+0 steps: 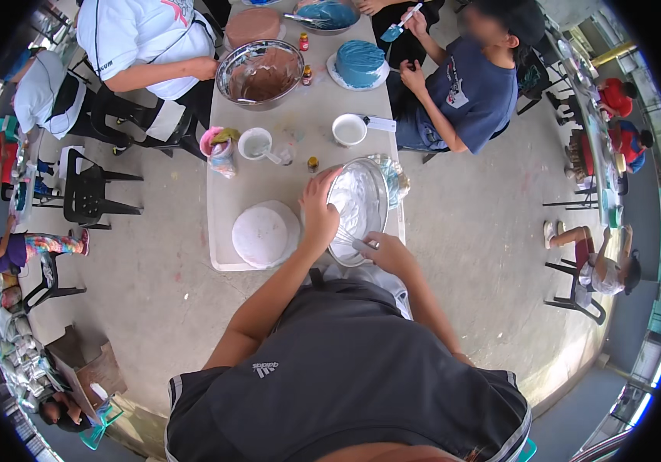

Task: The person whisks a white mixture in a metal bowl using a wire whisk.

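My left hand (321, 211) grips the left rim of a stainless steel mixing bowl (386, 199), which tilts at the table's near right edge. White cream (351, 196) coats the inside of the bowl. In my right hand (391, 254) is the handle of a wire whisk (344, 235), its wires down in the bowl. Left of my left hand, a round white cake (260, 235) sits on a white board. A small bottle with a yellow cap (312, 164) stands just beyond my left hand. Crumpled plastic (395, 179) lies against the bowl's right side.
Across the light table (301, 127) stand a white cup with a utensil (255, 143) and another white cup (349, 130). Farther off are a bowl of brown frosting (267, 81), held by a person, and a blue-frosted cake (359, 62). A seated person (463, 86) holds a blue-smeared spatula (394, 32).
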The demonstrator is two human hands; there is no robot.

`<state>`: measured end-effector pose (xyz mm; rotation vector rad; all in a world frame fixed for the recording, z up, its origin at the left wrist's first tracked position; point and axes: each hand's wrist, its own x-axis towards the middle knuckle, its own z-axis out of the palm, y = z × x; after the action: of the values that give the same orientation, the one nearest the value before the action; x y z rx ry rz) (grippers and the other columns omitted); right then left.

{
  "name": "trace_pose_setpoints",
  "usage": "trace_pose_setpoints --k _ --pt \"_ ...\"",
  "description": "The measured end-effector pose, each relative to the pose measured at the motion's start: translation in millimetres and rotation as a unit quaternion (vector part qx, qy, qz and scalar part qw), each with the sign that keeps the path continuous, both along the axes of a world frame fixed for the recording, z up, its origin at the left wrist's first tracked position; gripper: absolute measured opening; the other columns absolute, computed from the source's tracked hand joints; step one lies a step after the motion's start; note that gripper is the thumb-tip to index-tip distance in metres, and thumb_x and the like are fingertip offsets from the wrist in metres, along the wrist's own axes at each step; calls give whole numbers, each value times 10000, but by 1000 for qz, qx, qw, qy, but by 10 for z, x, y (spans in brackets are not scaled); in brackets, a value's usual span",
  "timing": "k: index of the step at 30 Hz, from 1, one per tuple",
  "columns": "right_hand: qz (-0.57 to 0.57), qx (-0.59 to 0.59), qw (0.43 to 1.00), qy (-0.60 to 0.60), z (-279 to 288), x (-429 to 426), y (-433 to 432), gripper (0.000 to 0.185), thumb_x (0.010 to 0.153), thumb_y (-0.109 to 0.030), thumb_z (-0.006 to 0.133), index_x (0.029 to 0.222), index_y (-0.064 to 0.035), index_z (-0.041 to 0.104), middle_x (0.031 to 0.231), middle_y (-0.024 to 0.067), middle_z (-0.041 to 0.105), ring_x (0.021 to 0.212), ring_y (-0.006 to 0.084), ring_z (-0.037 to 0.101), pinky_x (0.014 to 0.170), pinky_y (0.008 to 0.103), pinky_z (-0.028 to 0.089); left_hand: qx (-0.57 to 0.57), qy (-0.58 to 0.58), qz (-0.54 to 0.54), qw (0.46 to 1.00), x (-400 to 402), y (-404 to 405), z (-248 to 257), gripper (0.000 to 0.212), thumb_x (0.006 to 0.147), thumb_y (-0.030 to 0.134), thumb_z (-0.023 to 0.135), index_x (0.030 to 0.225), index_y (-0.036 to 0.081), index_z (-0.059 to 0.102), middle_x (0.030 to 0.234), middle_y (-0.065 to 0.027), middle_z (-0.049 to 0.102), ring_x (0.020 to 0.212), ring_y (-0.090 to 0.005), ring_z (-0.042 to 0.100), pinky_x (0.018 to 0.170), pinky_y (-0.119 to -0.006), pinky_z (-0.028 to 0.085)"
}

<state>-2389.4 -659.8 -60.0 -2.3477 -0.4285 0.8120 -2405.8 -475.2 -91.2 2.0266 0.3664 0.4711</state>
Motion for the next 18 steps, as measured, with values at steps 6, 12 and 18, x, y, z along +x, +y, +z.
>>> trace_pose_setpoints --k 6,12,18 --pt "55 -15 998 20 89 -28 -28 333 789 -182 641 1068 -2 616 969 253 653 918 403 634 794 425 497 -2 31 15 999 -19 -100 110 754 648 -168 383 1286 211 516 1314 -12 512 1274 -335 393 1042 -624 177" --pt "12 -20 998 -51 -22 45 74 334 792 -140 626 1095 -7 584 958 246 653 894 420 626 779 460 491 3 42 24 999 8 -96 72 748 681 -176 364 1296 226 507 1341 -8 504 1321 -389 341 1008 -735 100" --pt "69 18 997 -9 -131 -33 -20 330 776 -121 629 1090 -24 611 901 274 647 862 428 630 787 474 491 -21 77 23 997 -54 -154 71 754 701 -176 352 1308 243 509 1351 -3 502 1352 -388 311 1003 -752 68"
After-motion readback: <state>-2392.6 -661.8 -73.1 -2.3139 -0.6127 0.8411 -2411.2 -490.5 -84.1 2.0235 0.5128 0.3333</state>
